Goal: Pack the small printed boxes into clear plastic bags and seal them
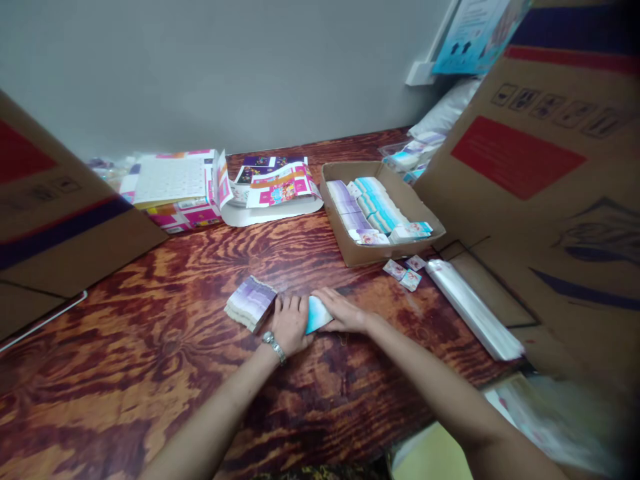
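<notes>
My left hand [291,323], with a metal-band watch [274,347] on its wrist, is closed against the left side of a stack of blue-and-white cards [318,315]. From the other side my right hand [340,310] grips the same stack, its fingers curled over the far edge. Just left of my left hand a thicker stack of purple-and-white cards [251,301] lies on the wooden table [190,387]. My left fingers are close to its right end; whether they touch it I cannot tell.
An open cardboard tray [350,255] holds rows of purple and blue cards. Several loose cards [411,280] and a roll of clear plastic [473,308] lie beside it. Large cartons flank both sides, the right carton [520,153] leaning inward. Printed pink packaging [280,187] lies by the wall.
</notes>
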Available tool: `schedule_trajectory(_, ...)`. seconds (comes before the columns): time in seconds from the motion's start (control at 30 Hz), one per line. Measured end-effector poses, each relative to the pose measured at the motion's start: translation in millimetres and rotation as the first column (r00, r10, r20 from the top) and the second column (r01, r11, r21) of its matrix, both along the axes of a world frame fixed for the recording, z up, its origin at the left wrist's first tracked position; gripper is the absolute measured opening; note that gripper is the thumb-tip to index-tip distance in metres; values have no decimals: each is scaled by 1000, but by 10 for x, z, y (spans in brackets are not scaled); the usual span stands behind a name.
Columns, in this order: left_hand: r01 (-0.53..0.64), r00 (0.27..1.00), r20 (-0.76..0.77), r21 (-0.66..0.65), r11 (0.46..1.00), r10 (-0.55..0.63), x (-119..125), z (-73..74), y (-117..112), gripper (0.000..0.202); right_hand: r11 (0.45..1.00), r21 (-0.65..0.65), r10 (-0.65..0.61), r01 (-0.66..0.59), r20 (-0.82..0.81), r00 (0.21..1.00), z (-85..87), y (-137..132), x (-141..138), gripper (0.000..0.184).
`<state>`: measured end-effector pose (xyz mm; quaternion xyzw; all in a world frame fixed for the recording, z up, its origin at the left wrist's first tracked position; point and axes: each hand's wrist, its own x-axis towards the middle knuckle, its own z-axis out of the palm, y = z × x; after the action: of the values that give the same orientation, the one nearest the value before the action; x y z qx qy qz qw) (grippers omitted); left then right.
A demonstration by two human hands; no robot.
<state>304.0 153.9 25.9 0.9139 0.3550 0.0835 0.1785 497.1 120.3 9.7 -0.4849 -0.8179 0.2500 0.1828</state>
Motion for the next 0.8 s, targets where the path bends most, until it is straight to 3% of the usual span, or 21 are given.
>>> schedule_trajectory(0.13, 19, 992, -129, 46, 999, -13, 144, 141, -4, 71, 1000, 9, -8, 7, 41, 999, -7, 32, -12, 82)
schedule_trajectory(0.3, 20, 980, -200, 6, 1000, -18, 292, 165, 32, 79, 1000, 14, -27, 26, 76, 997, -13, 25, -33, 88)
schedule_trajectory(0.4, 39, 962, -270, -14, 999, -41, 328, 186, 62, 80, 999, 5, -41, 41, 42, 998, 74, -69, -21, 97)
schedule_trajectory(0.47, 51, 951, -306, -22, 998, -55, 332, 204, 76, 75, 993, 22, -119, 120, -20, 993, 166, -221, 70, 94)
schedule_trajectory(0.5, 56, 948, -312, -23, 998, -61, 330, 209, 81, 70, 978, 35, -202, 204, -46, 978, 210, -329, 153, 84)
schedule_trajectory(0.57, 66, 948, -309, -20, 998, -69, 324, 212, 90, 60, 884, 43, -465, 466, -27, 885, 271, -608, 394, 52)
schedule_trajectory(0.67, 85, 943, -321, -4, 996, -82, 320, 209, 93, 50, 572, 36, -806, 819, 211, 553, 264, -1109, 855, 25)
schedule_trajectory(0.73, 94, 941, -329, 16, 995, -84, 320, 218, 80, 48, 453, 36, -850, 891, 319, 419, 197, -1401, 1120, 18)
schedule_trajectory(0.8, 83, 943, -324, 26, 996, -70, 308, 241, 53, 47, 412, 34, -852, 911, 369, 372, 105, -1588, 1283, 13)
